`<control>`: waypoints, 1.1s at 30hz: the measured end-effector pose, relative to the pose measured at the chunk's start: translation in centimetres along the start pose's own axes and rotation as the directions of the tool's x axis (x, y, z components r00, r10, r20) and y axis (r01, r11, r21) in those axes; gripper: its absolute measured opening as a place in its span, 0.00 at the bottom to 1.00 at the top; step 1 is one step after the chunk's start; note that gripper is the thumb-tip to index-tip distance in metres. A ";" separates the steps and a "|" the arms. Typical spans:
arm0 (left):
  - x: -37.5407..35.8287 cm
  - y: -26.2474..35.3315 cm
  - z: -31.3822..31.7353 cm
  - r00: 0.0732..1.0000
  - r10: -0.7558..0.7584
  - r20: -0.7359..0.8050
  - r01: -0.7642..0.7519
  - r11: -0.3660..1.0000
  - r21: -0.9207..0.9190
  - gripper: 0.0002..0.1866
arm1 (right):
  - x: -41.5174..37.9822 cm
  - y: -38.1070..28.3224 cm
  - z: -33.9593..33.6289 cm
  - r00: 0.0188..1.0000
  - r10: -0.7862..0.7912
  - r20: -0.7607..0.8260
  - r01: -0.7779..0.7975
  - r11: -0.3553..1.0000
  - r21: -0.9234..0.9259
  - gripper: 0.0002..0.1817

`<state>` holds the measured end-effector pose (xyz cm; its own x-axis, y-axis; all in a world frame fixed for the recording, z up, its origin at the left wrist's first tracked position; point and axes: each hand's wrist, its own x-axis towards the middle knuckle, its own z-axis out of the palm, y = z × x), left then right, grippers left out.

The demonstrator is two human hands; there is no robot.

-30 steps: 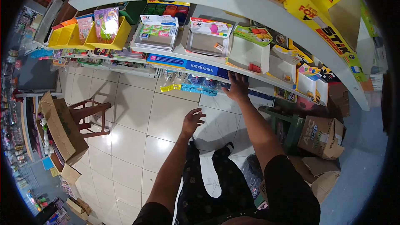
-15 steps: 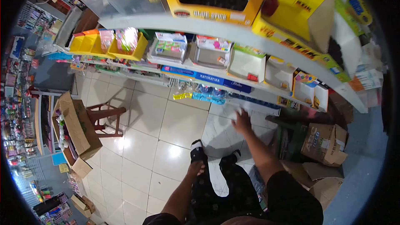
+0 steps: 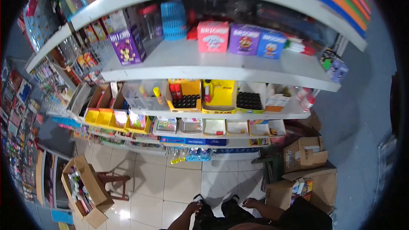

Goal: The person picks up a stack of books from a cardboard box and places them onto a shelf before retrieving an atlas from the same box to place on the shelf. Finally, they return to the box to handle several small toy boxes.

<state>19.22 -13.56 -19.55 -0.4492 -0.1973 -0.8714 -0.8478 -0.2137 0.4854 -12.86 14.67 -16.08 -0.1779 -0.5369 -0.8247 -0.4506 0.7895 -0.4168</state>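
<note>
Both hands hung low at the frame's bottom edge, each grip empty: the left hand (image 3: 194, 207) loosely curled above the tiled floor (image 3: 179, 183), the right hand (image 3: 251, 203) flatter, fingers narrowly spread, near a cardboard box (image 3: 283, 194) (something colourful showed inside it). Both arms were bent close to the legs. Ahead, yellow bins (image 3: 117, 118) held packets, and a shelf (image 3: 204, 61) carried brick-toy boxes (image 3: 213, 37). A brown stool (image 3: 115, 183) stood left beside an open carton (image 3: 87, 187) of small goods.

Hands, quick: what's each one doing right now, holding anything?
Left hand: down by the leg, empty; fingers loosely curled, as far as can be told.
Right hand: low beside the cardboard box, open and flat, holding nothing.
</note>
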 end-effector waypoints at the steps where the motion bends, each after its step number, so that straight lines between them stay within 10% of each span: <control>1: -0.6 1.9 -1.1 0.999 0.040 -0.013 -0.040 0.999 0.013 0.12 | -0.6 -0.9 -1.2 0.999 0.029 -0.039 -0.026 0.997 0.072 0.22; 7: -1.7 9.1 -2.9 0.940 0.336 -0.064 -0.298 0.896 0.328 0.21 | -10.3 -6.2 -11.1 0.946 -0.017 -0.324 0.067 0.987 0.145 0.20; 8: -1.5 9.0 -2.9 0.768 0.632 -0.101 -0.514 0.704 0.490 0.19 | -10.8 -5.8 -11.3 0.924 -0.015 -0.382 0.086 0.982 0.170 0.20; 9: -5.9 12.7 -3.3 0.889 0.451 -0.076 -0.387 0.830 0.401 0.20 | -12.0 -6.2 -12.0 0.920 -0.013 -0.393 0.096 0.977 0.192 0.20; 16: -8.8 13.8 -3.0 0.947 0.321 0.018 -0.315 0.936 -0.158 0.19 | -14.8 -5.8 -11.1 0.675 -0.087 -0.733 0.287 0.946 0.152 0.18; 23: -6.1 12.8 -1.0 0.836 0.531 0.137 -0.542 0.838 0.060 0.22 | -20.6 -5.5 -10.4 0.588 0.036 -0.808 0.307 0.914 0.264 0.17; 25: -5.0 13.8 -0.6 0.945 0.287 0.159 -0.272 0.956 -0.109 0.24 | -21.5 -4.0 -9.7 0.543 0.090 -0.835 0.336 0.888 0.315 0.16; 28: -4.0 15.2 -0.3 0.941 0.274 0.200 -0.276 0.961 -0.017 0.25 | -24.9 -3.5 -9.9 0.521 0.222 -0.824 0.325 0.842 0.431 0.16; 31: -3.1 18.0 -0.6 0.794 0.500 0.347 -0.586 0.782 0.214 0.23 | -26.0 -1.5 -8.8 0.436 0.275 -0.857 0.312 0.847 0.430 0.15; 33: -6.0 21.5 1.1 0.952 0.201 0.230 -0.219 0.974 0.059 0.20 | -25.4 1.0 -7.6 0.392 0.290 -0.873 0.375 0.816 0.439 0.15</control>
<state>3.39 -15.88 -3.94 -0.6626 -0.0108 -0.7489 -0.7437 -0.1083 0.6596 -15.46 26.83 7.42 -0.9642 -0.2412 -0.1098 -0.0505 0.5738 -0.8175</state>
